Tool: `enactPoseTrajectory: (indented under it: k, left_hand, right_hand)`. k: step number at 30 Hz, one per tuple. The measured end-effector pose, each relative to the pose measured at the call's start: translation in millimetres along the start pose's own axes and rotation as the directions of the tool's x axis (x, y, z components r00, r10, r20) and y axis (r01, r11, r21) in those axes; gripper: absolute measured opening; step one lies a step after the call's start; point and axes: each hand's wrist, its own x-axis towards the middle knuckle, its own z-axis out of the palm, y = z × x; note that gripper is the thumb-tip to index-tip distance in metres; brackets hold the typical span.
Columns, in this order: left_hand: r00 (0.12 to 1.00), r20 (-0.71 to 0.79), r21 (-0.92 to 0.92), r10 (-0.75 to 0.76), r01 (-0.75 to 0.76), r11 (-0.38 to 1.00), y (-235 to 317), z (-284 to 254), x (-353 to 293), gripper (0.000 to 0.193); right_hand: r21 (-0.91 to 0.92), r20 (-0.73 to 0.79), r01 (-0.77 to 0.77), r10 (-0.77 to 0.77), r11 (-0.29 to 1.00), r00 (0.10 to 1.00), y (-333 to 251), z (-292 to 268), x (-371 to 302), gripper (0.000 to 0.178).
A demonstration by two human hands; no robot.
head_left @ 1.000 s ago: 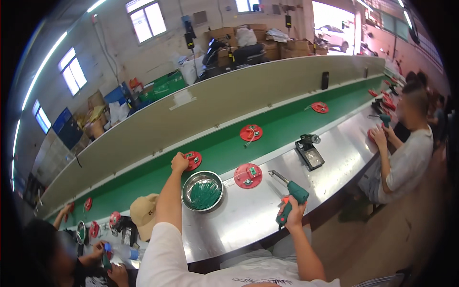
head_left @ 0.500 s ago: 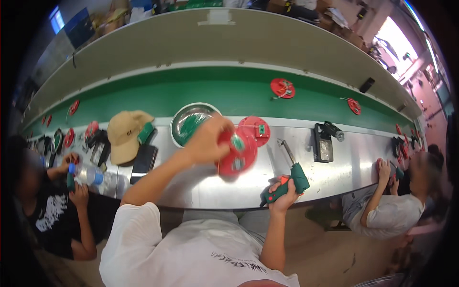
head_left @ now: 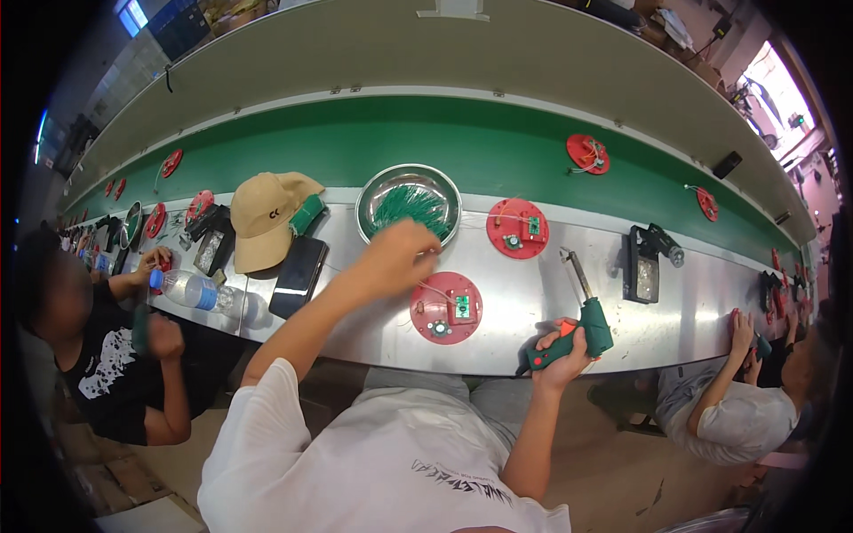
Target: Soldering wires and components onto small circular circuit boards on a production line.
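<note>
Wrapped tight around the orange-and-green handle of a soldering gun [head_left: 573, 333], the right hand [head_left: 560, 355] has a full grip on the tool at the near edge of the steel surface [head_left: 533, 302], its thin metal tip pointing up and away toward the belt. Left hand [head_left: 400, 253] reaches out over the surface, fingers curled loosely together between the metal bowl [head_left: 409, 202] of green wires and a red round disc [head_left: 446, 307]; it seems to pinch a fine wire leading to that disc, though I cannot tell for sure. That disc lies flat just in front of the person, carrying a small green board. A second red disc [head_left: 517, 228] sits farther back to the right, near the green conveyor belt [head_left: 355, 151]. Off to the left lie a tan cap [head_left: 262, 218], a dark phone [head_left: 298, 275] and a water bottle [head_left: 191, 289], beside a seated co-worker in black [head_left: 107, 364]. Another co-worker [head_left: 737, 409] sits to the right.
</note>
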Motion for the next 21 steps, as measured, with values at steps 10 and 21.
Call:
enactPoseTrajectory:
  k: [10,21]
  left_hand:
    - [0.967,-0.067,0.214,-0.246,0.255,0.943,-63.9,11.9,25.2,0.013]
    - [0.959,-0.260,-0.359,-0.113,0.013,0.933,-63.2,-16.7,12.8,0.011]
  right_hand:
    - [0.018,0.041,0.007,-0.008,1.000,0.999,5.8,-3.6,1.4,0.027]
    - [-0.047,0.046,0.087,-0.085,0.995,0.995,-2.1,2.3,-9.2,0.036]
